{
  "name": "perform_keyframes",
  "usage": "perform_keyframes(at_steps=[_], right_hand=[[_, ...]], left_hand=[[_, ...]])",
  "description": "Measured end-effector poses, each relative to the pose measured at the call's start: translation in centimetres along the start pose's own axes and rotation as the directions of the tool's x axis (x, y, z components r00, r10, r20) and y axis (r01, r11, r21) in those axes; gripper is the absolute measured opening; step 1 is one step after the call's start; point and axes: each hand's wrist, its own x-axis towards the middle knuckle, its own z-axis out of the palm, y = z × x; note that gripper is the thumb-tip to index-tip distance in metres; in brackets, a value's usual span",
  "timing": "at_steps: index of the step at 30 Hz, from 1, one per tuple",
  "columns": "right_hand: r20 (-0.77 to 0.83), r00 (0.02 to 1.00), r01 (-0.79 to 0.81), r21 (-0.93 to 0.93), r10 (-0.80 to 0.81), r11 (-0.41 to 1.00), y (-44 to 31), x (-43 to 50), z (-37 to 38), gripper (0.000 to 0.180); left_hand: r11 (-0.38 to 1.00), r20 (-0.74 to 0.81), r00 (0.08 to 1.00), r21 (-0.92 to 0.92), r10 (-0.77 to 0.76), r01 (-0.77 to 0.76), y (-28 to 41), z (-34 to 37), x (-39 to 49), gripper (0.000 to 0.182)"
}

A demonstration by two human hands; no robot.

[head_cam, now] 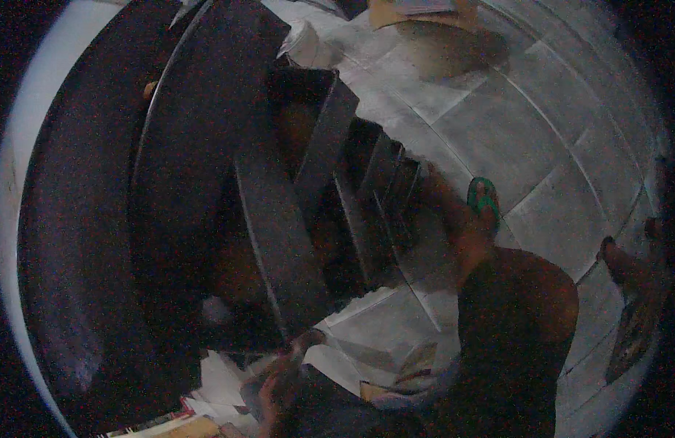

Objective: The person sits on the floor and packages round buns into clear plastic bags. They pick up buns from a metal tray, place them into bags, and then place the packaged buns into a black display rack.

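Observation:
The picture is dark and grainy. At the bottom, left of the middle, is my left hand [274, 378], with its fingers near the lower corner of a dark furniture unit [195, 164] with several open compartments. Whether the fingers grip anything is unclear. A blurred brown shape [452, 213] lies beside the dividers; I cannot tell if it is my right hand or part of a leg. Next to it, a foot wears a green sandal [482, 197]. A dark-clothed leg [513, 328] fills the lower right.
Large grey floor tiles [496, 131] surround the unit. Papers or open cartons [398, 388] lie at the lower middle, and more papers or books [189, 424] at the lower left. A tan box [425, 15] stands at the top. Part of a limb [617, 263] shows far right.

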Motion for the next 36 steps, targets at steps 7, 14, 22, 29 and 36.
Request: perform_keyframes(at_steps=[7,14,22,29,36], right_hand=[[-0.044,0.972,-0.227,0.083,0.232,0.97,3.0,-5.7,3.8,0.042],[-0.24,0.894,-0.317,0.26,0.379,0.912,-7.8,-17.5,5.9,0.042],[0.2,0.956,-0.283,0.432,0.215,0.857,-35.0,-29.9,14.5,0.042],[0.209,0.927,-0.366,0.322,0.311,0.873,-28.9,-21.8,14.4,0.042],[0.14,0.914,-0.405,0.261,0.381,0.876,-20.7,-15.8,12.6,0.042]], left_hand=[[0.955,-0.297,0.931,0.267,0.212,-0.132,-4.0,-4.9,-5.4,0.024],[0.972,-0.423,0.89,0.221,0.172,-0.083,-11.2,-3.3,-2.5,0.033],[0.896,-0.405,0.852,0.419,0.331,-0.149,-11.6,-3.0,-1.4,0.035],[0.83,-0.424,0.73,0.42,0.536,-0.366,-12.3,-2.7,-1.6,0.025],[0.866,-0.452,0.739,0.279,0.5,-0.416,-12.7,-1.5,1.0,0.022]])
